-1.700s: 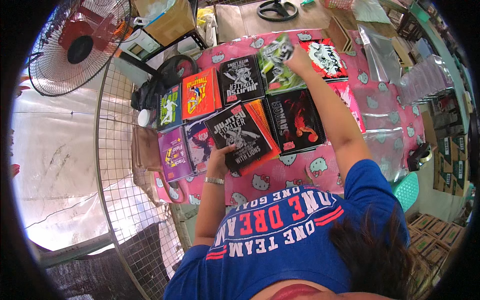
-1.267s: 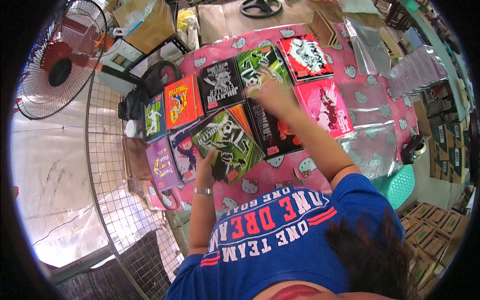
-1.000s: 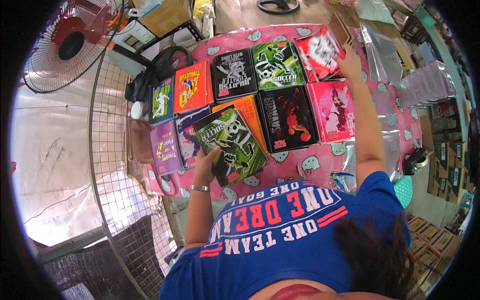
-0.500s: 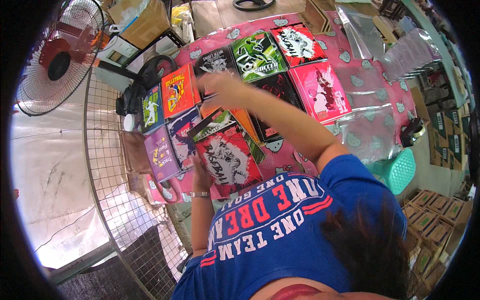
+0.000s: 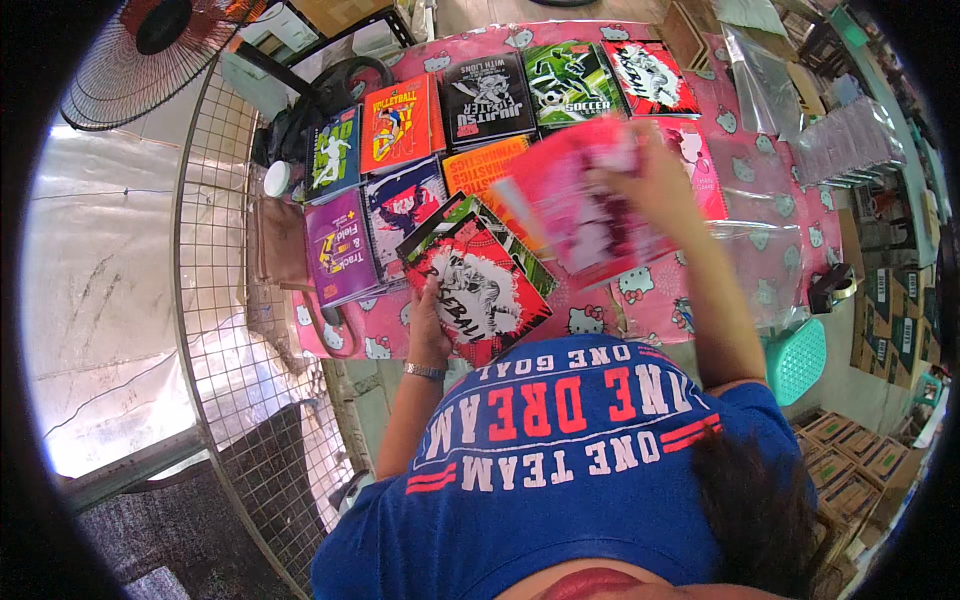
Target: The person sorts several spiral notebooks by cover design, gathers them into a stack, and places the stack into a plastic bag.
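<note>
My left hand (image 5: 428, 325) grips a small fanned stack of spiral notebooks at the near edge of the table. On top lies a red notebook (image 5: 485, 285) with a white player figure; green and black covers stick out behind it. My right hand (image 5: 650, 190), blurred by motion, holds a pink notebook (image 5: 560, 185) tilted above the table's middle. Another pink notebook (image 5: 702, 165) lies partly behind that hand. Beside the left-hand stack are an orange notebook (image 5: 478, 165) and a navy, white and red one (image 5: 405, 205).
More notebooks lie in rows: purple (image 5: 340, 245), green-blue (image 5: 333, 155), orange-red (image 5: 400, 125), black (image 5: 488, 95), green (image 5: 570, 85) and red-white (image 5: 652, 75). The table has a pink patterned cover (image 5: 790, 260). A fan (image 5: 150, 50), wire grid (image 5: 225, 300) and green stool (image 5: 797, 360) stand around.
My right hand has swung from the left notebooks toward the right and now holds a raised pink notebook. My left hand keeps its stack. The whole view has shifted.
</note>
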Demonstrator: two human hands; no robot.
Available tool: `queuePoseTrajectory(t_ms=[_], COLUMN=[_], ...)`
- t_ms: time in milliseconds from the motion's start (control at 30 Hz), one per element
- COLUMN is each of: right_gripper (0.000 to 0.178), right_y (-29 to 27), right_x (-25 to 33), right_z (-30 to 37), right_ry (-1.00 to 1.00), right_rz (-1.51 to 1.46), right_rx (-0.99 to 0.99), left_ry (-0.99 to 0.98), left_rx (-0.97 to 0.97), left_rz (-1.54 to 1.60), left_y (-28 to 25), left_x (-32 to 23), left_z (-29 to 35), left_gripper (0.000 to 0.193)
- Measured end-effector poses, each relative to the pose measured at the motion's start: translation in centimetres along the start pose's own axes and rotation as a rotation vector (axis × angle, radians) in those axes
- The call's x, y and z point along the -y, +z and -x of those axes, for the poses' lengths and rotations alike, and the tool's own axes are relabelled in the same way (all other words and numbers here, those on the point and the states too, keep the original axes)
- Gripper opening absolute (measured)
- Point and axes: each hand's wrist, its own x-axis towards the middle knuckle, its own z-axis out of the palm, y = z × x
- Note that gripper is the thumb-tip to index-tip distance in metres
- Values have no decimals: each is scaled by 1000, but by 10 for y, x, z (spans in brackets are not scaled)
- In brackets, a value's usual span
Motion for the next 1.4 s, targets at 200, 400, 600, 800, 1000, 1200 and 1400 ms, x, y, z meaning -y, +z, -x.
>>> queuePoseTrajectory(t_ms=[200,400,600,800,1000,1200,1400], right_gripper=[83,49,27,29,93,67,49], right_y=[115,54,36,152,167,148,99], right_x=[-54,-125,6,7,-45,-58,16], right_z=[21,68,45,-29,-85,-107,-90], right_ry=[-310,-685,-538,-753,-157,-321,-408], right_rz=[279,747,-430,-317,735,590,-74], right_rx=[144,137,327,787,174,184,86], left_ry=[-101,86,28,-29,11,-79,-38], left_rx=[290,130,103,412,691,237,179], left_rz=[311,19,24,425,391,196,447], left_y=[27,3,-52,-48,-98,-47,-78], left_x=[-4,7,4,0,21,25,71], left_z=[26,20,36,27,40,67,61], left_gripper=[58,34,32,58,64,64,48])
